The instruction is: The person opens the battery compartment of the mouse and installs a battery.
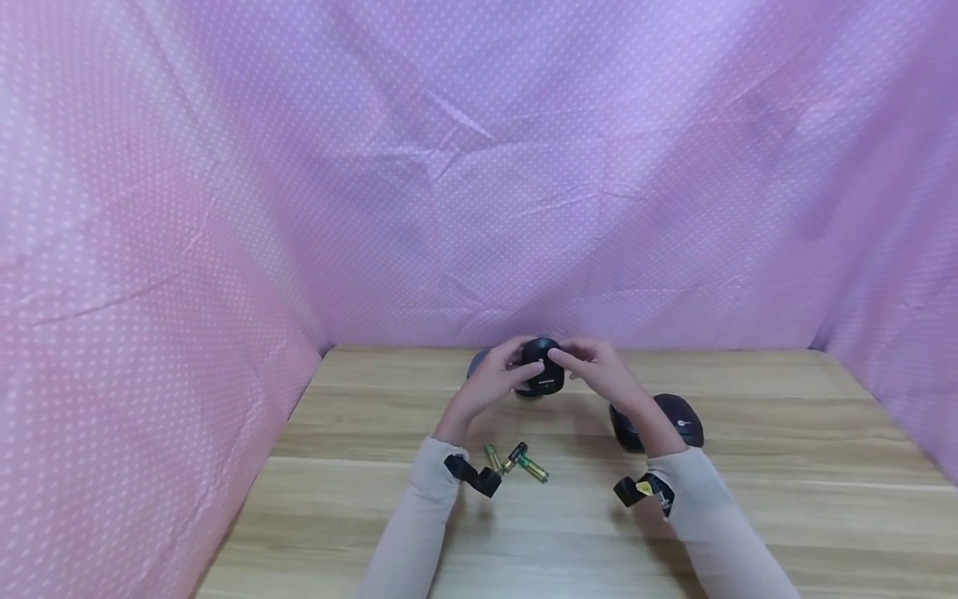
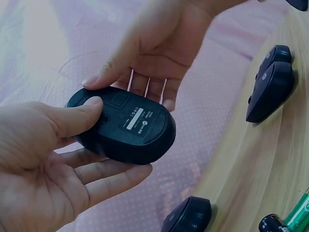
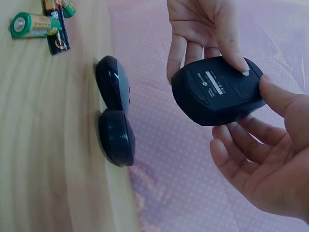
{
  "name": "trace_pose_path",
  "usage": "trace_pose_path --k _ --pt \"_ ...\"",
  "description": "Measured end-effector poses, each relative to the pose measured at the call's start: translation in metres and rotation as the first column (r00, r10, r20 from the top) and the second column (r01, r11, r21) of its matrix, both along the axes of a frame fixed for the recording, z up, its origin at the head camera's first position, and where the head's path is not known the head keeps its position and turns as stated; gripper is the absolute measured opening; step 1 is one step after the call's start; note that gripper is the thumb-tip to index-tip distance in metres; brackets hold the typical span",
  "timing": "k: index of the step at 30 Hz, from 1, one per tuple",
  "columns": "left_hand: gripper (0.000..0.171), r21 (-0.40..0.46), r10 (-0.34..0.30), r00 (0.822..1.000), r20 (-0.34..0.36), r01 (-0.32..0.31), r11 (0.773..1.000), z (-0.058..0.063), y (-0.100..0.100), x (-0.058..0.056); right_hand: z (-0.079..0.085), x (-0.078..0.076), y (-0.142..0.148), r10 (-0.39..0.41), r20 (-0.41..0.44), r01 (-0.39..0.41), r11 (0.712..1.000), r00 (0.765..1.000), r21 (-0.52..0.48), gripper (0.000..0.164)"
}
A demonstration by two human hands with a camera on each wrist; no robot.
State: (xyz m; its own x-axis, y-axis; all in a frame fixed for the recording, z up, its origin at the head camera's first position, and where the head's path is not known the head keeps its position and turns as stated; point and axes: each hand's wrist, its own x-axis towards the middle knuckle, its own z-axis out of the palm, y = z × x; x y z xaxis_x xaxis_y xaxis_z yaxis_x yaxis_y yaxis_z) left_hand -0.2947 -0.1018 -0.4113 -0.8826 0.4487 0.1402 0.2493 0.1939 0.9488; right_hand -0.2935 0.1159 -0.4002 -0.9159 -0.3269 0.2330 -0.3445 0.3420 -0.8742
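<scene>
A black computer mouse point(image 2: 140, 128) is held up between both hands, its underside with a white label turned towards the wrist cameras. My left hand point(image 1: 490, 384) grips it, thumb lying on the underside and fingers beneath, as the left wrist view shows. From the other side my right hand point(image 1: 608, 376) pinches the mouse's end, thumb at the edge of the underside and fingers behind. Several green, gold and black batteries point(image 1: 533, 468) lie on the table nearer the body, between the forearms. Two more dark mice point(image 3: 110, 82) show in the right wrist view, resting on the table close together.
More dark mice point(image 1: 677, 420) sit on the wooden table point(image 1: 786, 433) by my right forearm, partly hidden by it. Pink dotted cloth point(image 1: 524, 208) hangs behind the table's far edge and along both sides. A small black camera is strapped to each sleeve.
</scene>
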Motion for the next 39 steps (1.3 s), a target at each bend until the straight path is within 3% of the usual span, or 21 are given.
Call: trace_pose_path --k 4,10,20,28,39 --pt "0.046 0.073 -0.02 0.997 0.077 0.014 0.997 -0.003 -0.002 -0.002 -0.009 0.0 -0.004 -0.022 0.005 0.022 0.997 1.0 -0.079 0.034" --pt "0.047 0.09 -0.011 0.991 0.132 -0.001 0.996 -0.008 -0.009 -0.004 -0.019 0.0 -0.009 0.022 -0.005 -0.022 0.988 1.0 -0.154 0.037" --pt "0.048 0.08 -0.015 0.986 0.166 0.001 0.997 -0.004 -0.014 -0.008 -0.023 -0.004 -0.01 0.11 -0.026 -0.112 0.985 0.994 -0.133 0.041" --pt "0.046 0.062 -0.01 0.984 0.18 -0.001 0.998 -0.001 -0.012 -0.011 -0.026 -0.004 -0.01 0.086 -0.038 -0.089 0.99 0.996 -0.106 0.049" --pt "0.049 0.101 -0.01 0.982 0.188 -0.009 0.995 -0.009 -0.009 -0.015 -0.031 -0.008 -0.011 0.047 -0.007 -0.047 0.994 0.999 -0.103 0.044"
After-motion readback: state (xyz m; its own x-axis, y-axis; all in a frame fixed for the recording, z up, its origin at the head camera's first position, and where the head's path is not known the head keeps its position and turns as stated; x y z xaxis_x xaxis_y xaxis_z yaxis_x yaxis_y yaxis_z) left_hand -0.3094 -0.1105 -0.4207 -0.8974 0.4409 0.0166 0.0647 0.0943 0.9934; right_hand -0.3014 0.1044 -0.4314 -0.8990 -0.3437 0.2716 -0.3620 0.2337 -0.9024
